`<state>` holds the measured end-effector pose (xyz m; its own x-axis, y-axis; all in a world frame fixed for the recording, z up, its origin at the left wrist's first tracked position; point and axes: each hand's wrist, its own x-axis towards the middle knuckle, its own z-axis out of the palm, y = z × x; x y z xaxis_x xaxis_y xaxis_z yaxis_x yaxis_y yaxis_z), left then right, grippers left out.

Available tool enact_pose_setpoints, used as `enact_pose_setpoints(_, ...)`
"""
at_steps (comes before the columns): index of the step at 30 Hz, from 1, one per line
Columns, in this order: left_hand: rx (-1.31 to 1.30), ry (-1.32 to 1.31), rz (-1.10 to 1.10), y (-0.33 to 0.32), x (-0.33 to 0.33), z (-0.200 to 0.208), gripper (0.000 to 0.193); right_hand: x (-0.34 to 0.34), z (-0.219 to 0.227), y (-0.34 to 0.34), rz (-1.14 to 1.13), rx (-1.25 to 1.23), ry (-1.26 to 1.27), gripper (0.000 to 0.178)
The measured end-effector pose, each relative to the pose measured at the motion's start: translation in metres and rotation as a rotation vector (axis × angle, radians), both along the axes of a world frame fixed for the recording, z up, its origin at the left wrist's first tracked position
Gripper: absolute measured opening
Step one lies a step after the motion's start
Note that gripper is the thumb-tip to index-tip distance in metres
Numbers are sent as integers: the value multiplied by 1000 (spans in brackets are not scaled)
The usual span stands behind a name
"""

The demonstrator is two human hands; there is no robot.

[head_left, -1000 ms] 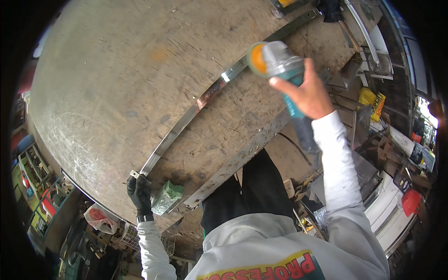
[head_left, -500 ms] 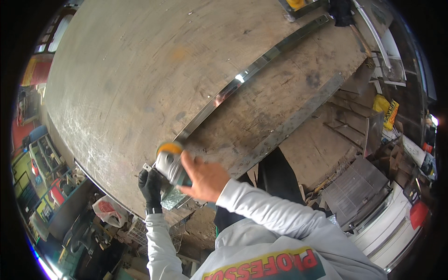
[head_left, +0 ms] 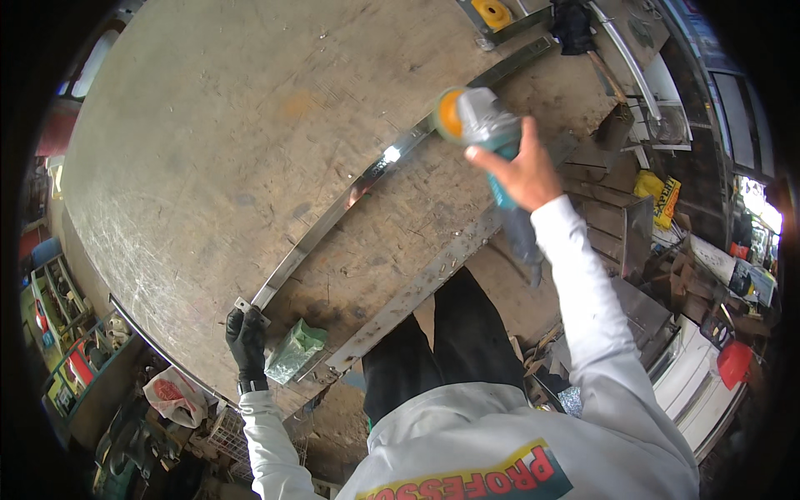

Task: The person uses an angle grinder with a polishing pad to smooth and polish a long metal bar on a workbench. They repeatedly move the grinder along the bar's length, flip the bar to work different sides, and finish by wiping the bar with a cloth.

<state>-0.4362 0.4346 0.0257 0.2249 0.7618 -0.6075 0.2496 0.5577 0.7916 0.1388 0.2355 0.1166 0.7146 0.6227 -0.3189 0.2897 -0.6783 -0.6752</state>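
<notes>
While the right hand [head_left: 521, 171] kept a closed grip on the body of an angle grinder [head_left: 482, 125], raised clear of the bench [head_left: 200, 142] with its orange disc facing left, the long curved metal strip [head_left: 350, 196] lay untouched by it across the bench, shiny along its middle, so I judged some grinding done and more left. The gloved left hand [head_left: 247, 337] pressed closed on the strip's near end beside a green bag [head_left: 294, 350], and the right arm reached far forward, sleeve extended.
</notes>
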Motion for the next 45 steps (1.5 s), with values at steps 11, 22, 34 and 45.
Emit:
enact_pose_setpoints(11, -419, 22, 126, 39, -32, 39, 19, -40, 31, -146, -361, 131, 167, 92)
enact_pose_setpoints(22, 915, 473, -582, -2, 8, 62, 40, -105, 39, -191, -441, 149, 221, 84)
enact_pose_setpoints(34, 1064, 470, -653, 6, -13, 54, 56, -132, 92, -172, -504, 334, 249, 77)
enact_pose_setpoints(45, 790, 691, -972, -84, -1, 54, 95, -141, 78, -209, -502, 312, 229, 78)
